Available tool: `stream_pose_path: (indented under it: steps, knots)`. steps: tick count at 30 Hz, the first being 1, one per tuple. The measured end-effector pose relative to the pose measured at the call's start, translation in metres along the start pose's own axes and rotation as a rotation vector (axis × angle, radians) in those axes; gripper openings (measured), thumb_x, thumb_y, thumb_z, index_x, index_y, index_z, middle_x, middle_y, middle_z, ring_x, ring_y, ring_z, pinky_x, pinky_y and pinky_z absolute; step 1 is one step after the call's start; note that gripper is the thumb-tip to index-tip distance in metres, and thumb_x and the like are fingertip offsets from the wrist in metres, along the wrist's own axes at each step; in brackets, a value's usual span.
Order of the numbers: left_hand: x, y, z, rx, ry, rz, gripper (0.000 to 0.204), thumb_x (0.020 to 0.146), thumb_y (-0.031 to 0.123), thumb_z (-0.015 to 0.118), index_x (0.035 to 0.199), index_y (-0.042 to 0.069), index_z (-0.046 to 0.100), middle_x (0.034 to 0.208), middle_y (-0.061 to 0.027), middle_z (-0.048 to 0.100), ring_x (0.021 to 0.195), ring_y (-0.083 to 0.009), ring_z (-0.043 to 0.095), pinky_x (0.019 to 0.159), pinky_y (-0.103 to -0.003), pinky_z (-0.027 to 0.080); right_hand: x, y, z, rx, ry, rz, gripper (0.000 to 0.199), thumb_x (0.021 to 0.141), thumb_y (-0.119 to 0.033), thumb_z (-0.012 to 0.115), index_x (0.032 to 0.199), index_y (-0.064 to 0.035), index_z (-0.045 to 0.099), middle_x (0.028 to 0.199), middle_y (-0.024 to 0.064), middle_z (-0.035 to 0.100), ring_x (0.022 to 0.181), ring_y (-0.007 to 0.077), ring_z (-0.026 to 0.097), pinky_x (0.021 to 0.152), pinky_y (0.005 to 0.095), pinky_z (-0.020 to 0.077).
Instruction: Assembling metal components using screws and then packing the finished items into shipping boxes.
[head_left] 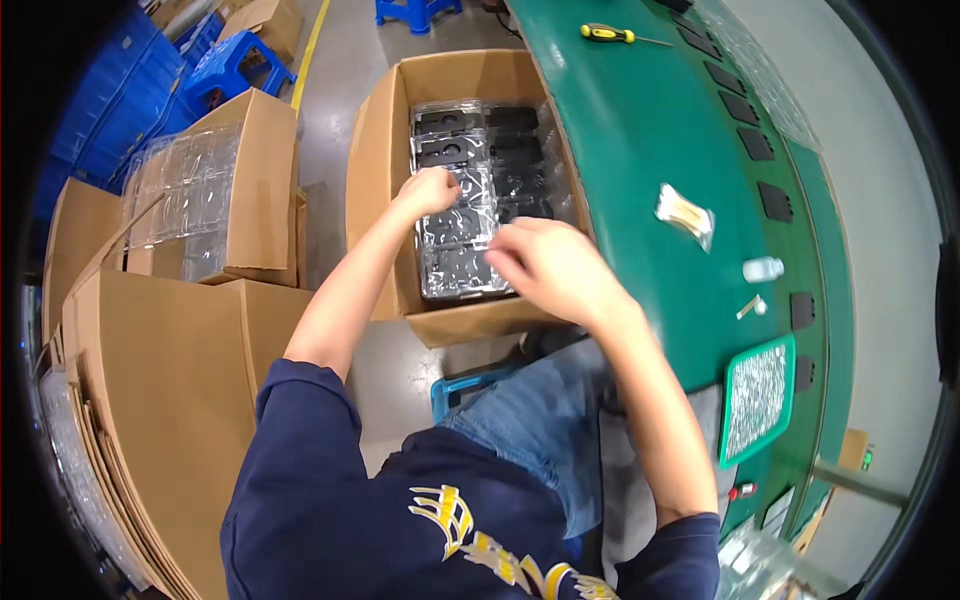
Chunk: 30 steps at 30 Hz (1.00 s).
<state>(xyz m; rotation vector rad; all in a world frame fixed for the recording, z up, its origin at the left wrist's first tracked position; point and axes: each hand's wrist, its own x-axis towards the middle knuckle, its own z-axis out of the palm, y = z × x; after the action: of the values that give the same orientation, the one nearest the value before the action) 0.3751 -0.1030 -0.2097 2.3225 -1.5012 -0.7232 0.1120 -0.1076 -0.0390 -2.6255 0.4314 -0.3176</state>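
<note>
A cardboard box (375, 200) stands with its flaps up, and inside it lies a clear plastic tray (458, 283) with black flat parts (445, 152) in its pockets. My left hand (432, 190) is closed over the tray's left-hand column; whatever its fingers grip is hidden. Slightly blurred, my right hand (550, 262) hovers at the near right of the tray with its fingers curled and thumb toward the tray. I cannot make out what, if anything, is between those fingers.
On the right, a green bench (640, 270) carries a yellow-black screwdriver (610, 34), a small plastic packet (686, 215), a white bottle (763, 270), a green tray of small parts (728, 400) and several black pieces (774, 202). Left stand cardboard boxes (180, 370) and blue crates (110, 90).
</note>
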Motion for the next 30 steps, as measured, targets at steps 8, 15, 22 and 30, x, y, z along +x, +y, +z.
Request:
stream_pose_path:
  steps: [8,15,22,30]
  knots:
    - [0.121,-0.065,0.060,0.443,0.034,-0.061,0.028,0.089,0.019,0.059,0.105,0.002,0.075,0.119,-0.0157,0.069,0.108,-0.0357,0.065,0.089,-0.046,0.054,0.048,0.048,0.095,-0.279,-0.441,0.116,0.014,0.078,-0.006,0.063,0.077,-0.0059,0.077,0.074,0.0154,0.073,0.064,0.0329,0.070,0.058,0.0420,0.0546]
    - [0.181,-0.086,0.117,0.668,0.162,-0.119,0.022,0.091,0.020,0.058,0.106,0.010,0.071,0.123,-0.0116,0.064,0.109,-0.0316,0.060,0.088,-0.045,0.051,0.059,0.031,0.057,0.024,-0.714,0.126,0.012,0.075,-0.003,0.066,0.068,-0.0058,0.075,0.065,0.0134,0.069,0.054,0.0287,0.063,0.054,0.0367,0.0500]
    - [0.194,-0.047,0.080,0.481,0.311,0.238,0.015,0.086,0.021,0.062,0.092,0.012,0.072,0.090,-0.0094,0.075,0.090,-0.0344,0.065,0.088,-0.045,0.052,0.068,0.040,0.056,0.116,-0.860,0.112,0.011,0.074,-0.002,0.067,0.065,-0.0045,0.073,0.058,0.0120,0.065,0.049,0.0281,0.058,0.052,0.0368,0.0481]
    - [0.311,0.006,0.157,0.464,0.726,0.361,0.020,0.089,0.025,0.058,0.088,0.014,0.074,0.095,-0.0095,0.073,0.094,-0.0302,0.059,0.083,-0.040,0.045,0.058,0.037,0.043,0.051,-0.761,0.114,0.013,0.081,-0.006,0.063,0.076,-0.0038,0.074,0.071,0.0136,0.070,0.061,0.0280,0.064,0.060,0.0360,0.0500]
